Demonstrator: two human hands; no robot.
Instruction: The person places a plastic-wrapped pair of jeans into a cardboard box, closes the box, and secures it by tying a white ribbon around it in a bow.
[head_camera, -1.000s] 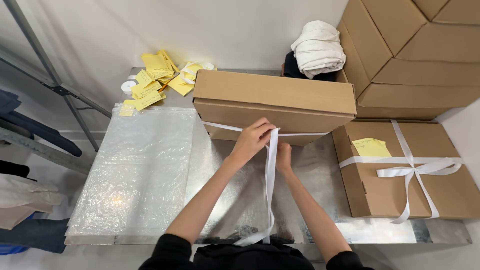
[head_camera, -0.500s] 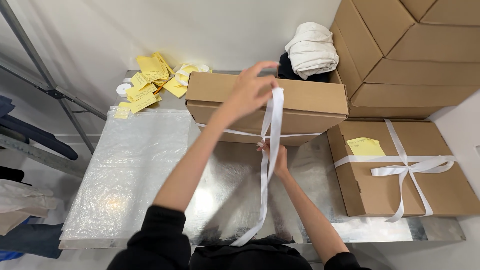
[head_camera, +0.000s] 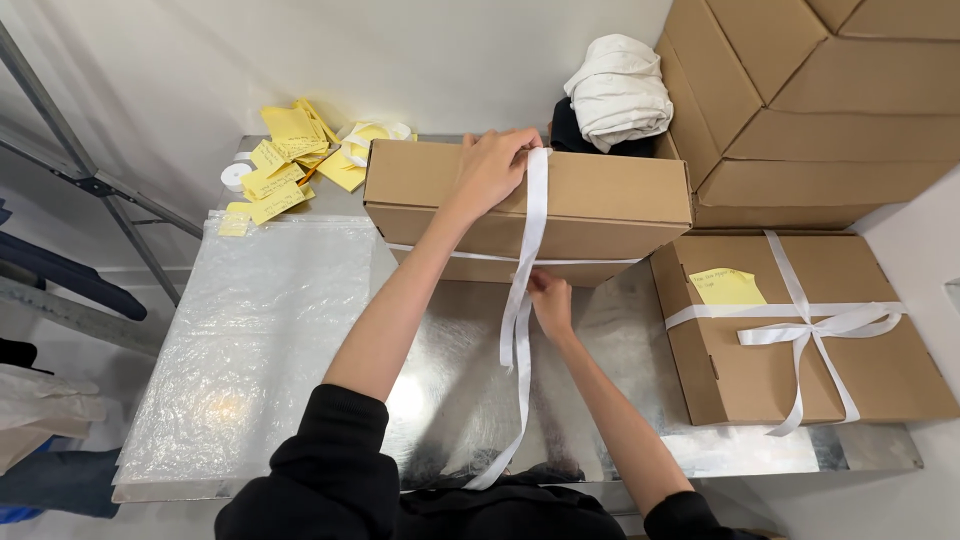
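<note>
A flat brown cardboard box (head_camera: 610, 200) stands tilted on the metal table (head_camera: 640, 350), its near edge raised. A white ribbon (head_camera: 533, 230) runs over its top and hangs down the front toward me; another strand crosses the front face sideways. My left hand (head_camera: 492, 165) rests on the box's top at the far edge, pressing the ribbon there. Beneath the raised front edge, my right hand (head_camera: 548, 300) pinches the ribbon where the strands cross.
A second cardboard box (head_camera: 800, 340) tied with a white ribbon bow and bearing a yellow note lies at the right. Yellow paper notes (head_camera: 285, 160) and a tape roll (head_camera: 236, 175) lie at the back left. Bubble wrap (head_camera: 260, 340) covers the table's left. Stacked cartons (head_camera: 820, 100) and white cloth (head_camera: 618, 95) stand behind.
My left hand has carried the ribbon from the box's front face up over its top to the far edge. My right hand stayed at the front edge.
</note>
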